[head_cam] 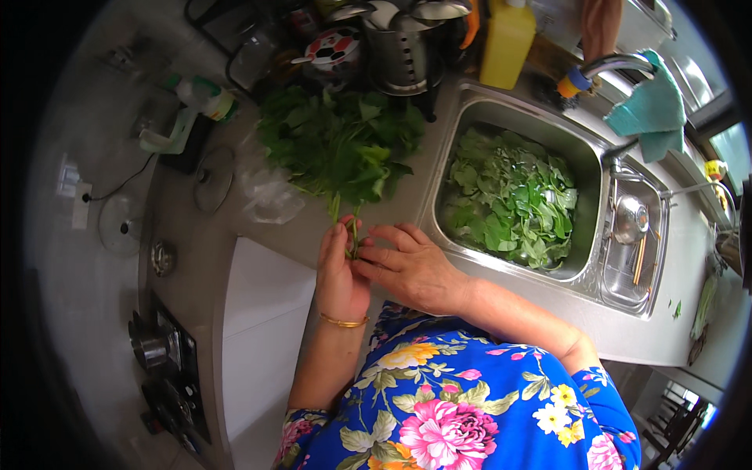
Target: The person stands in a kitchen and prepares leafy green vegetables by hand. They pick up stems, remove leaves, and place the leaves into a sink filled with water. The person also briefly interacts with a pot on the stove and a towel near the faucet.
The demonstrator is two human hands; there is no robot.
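Note:
My left hand (341,276), with a gold bangle at the wrist, holds thin green stems (355,226) upright between thumb and fingers. From the right, my right hand (414,270) reaches across with its fingertips at the lower ends of these stems; its thumb is partly hidden. Just beyond my hands, a heap of leafy greens (346,141) lies on the countertop, some stems pointing toward me. More leafy greens (517,200) sit in water in the steel sink basin (590,176) on the right.
A crumpled clear plastic bag (273,197) and a glass lid (213,179) lie left of the heap. Behind it stand a steel utensil holder (402,64) and a yellow bottle (508,44). A faucet (620,61) with a teal cloth (652,111) overhangs the sink. A gas stove (176,358) is at far left.

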